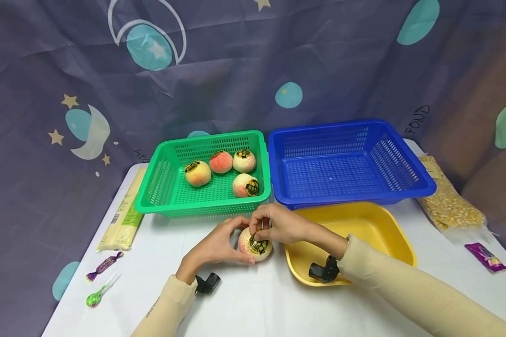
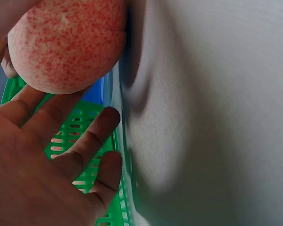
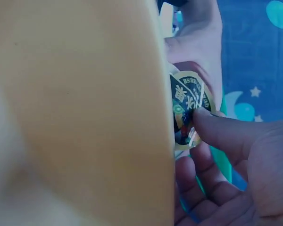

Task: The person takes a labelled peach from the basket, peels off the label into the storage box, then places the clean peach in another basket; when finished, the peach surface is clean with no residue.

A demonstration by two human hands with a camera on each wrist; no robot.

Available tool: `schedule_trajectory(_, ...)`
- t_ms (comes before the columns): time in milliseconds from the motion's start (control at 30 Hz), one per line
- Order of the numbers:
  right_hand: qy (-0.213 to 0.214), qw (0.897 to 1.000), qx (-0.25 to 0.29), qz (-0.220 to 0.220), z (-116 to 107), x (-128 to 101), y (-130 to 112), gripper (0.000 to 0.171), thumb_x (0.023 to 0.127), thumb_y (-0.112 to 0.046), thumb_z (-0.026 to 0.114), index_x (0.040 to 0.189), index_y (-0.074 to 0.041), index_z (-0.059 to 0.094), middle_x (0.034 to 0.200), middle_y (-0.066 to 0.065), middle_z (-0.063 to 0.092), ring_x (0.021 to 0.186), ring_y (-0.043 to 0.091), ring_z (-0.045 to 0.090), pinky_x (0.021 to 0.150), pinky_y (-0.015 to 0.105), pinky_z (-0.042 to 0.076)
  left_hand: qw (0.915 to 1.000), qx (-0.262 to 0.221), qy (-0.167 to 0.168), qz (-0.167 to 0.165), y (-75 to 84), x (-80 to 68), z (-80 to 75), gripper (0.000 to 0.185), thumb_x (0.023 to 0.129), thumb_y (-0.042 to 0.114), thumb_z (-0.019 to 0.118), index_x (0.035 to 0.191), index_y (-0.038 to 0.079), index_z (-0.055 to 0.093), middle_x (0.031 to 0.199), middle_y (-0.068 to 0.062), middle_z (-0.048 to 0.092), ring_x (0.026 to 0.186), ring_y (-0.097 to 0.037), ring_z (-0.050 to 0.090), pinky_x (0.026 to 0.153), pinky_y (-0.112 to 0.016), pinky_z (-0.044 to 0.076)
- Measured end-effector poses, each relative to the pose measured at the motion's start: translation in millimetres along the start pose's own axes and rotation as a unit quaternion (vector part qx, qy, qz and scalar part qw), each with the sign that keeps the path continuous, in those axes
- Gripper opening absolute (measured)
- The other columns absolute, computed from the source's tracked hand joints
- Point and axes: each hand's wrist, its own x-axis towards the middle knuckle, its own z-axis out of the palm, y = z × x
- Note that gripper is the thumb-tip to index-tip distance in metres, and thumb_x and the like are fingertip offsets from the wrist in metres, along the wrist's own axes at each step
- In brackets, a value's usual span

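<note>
A pale peach speckled with red point(image 1: 245, 243) rests on the white table in front of the green basket, with a round black-and-gold sticker point(image 1: 259, 245) on its side. My left hand point(image 1: 221, 244) holds the peach from the left, thumb nearest me and fingers on the far side. In the left wrist view the peach point(image 2: 68, 47) sits against the fingers, two of them spread away from it. From the right, my right hand point(image 1: 280, 224) pinches the edge of the sticker point(image 3: 186, 101) between thumb and fingers. The yellow tub partly hides this in the right wrist view.
Several peaches lie in the green basket point(image 1: 202, 206) behind my hands. A blue basket point(image 1: 354, 196) stands beside it. Under my right forearm is a yellow tub point(image 1: 398, 238). Candies, a lollipop point(image 1: 94, 298) and a long packet point(image 1: 120, 224) lie left; a grain bag point(image 1: 451, 201) and purple packet point(image 1: 486, 257) lie right.
</note>
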Motion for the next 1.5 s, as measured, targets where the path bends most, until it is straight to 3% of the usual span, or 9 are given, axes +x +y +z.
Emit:
schedule_trajectory(333, -0.034, 0.993, 0.108, 0.027, -3.2, -7.0, 10.1, 0.01, 0.09, -0.001, 0.073, 0.091, -0.011, 0.073, 0.08, -0.002, 0.067, 0.074, 0.008, 0.058, 0.07, 0.021, 0.051, 0.9997, -0.02, -0.01, -0.011, -2.4, -2.6, -2.1, 0.074, 0.066, 0.039, 0.096, 0.132, 0.036, 0.062, 0.129, 0.013, 0.063, 0.123, -0.013, 0.053, 0.108, -0.046, 0.045)
schedule_trajectory(533, -0.036, 0.988, 0.148, 0.018, -4.3, -12.8, 11.3, 0.002, 0.092, -0.005, 0.073, 0.093, -0.006, 0.072, 0.081, 0.0, 0.065, 0.075, 0.01, 0.057, 0.071, 0.023, 0.05, 0.9993, -0.033, -0.014, -0.011, -5.9, -2.3, -4.4, 0.074, 0.067, 0.041, 0.096, 0.132, 0.041, 0.061, 0.126, 0.017, 0.064, 0.121, -0.01, 0.056, 0.11, -0.046, 0.044)
schedule_trajectory(867, -0.022, 0.981, 0.194, 0.019, -16.1, -29.9, 6.9, 0.005, 0.093, -0.005, 0.07, 0.096, -0.001, 0.069, 0.085, 0.003, 0.064, 0.076, 0.016, 0.059, 0.073, 0.024, 0.052, 0.9989, -0.04, -0.02, -0.014, -8.2, -3.0, -4.6, 0.076, 0.065, 0.039, 0.097, 0.133, 0.041, 0.062, 0.127, 0.016, 0.064, 0.12, -0.011, 0.055, 0.112, -0.047, 0.042)
schedule_trajectory(1033, -0.027, 0.985, 0.167, 0.031, -24.4, -43.7, 9.3, 0.005, 0.093, -0.006, 0.07, 0.096, -0.001, 0.07, 0.085, 0.01, 0.067, 0.072, 0.018, 0.058, 0.068, 0.021, 0.05, 0.9988, -0.042, -0.014, -0.018, -9.6, -4.4, -5.1, 0.076, 0.066, 0.038, 0.097, 0.133, 0.039, 0.062, 0.127, 0.012, 0.064, 0.12, -0.012, 0.056, 0.11, -0.047, 0.043)
schedule_trajectory(1233, -0.03, 0.992, 0.118, 0.045, -36.7, -62.9, 17.0, 0.005, 0.094, -0.007, 0.069, 0.098, -0.005, 0.07, 0.086, 0.008, 0.069, 0.076, 0.019, 0.062, 0.072, 0.022, 0.053, 0.9982, -0.052, -0.014, -0.027, -8.4, -5.5, -6.9, 0.075, 0.067, 0.036, 0.096, 0.133, 0.04, 0.061, 0.129, 0.012, 0.063, 0.121, -0.013, 0.055, 0.112, -0.048, 0.042)
schedule_trajectory(1500, -0.042, 0.993, 0.076, 0.08, -49.8, -82.8, 30.7, 0.027, 0.093, -0.004, 0.068, 0.12, 0.0, 0.066, 0.089, 0.005, 0.063, 0.078, 0.011, 0.058, 0.071, 0.021, 0.051, 0.9979, -0.057, -0.017, -0.027, -5.6, -4.1, -8.3, 0.076, 0.067, 0.037, 0.096, 0.134, 0.036, 0.062, 0.128, 0.009, 0.064, 0.12, -0.014, 0.056, 0.112, -0.05, 0.042)
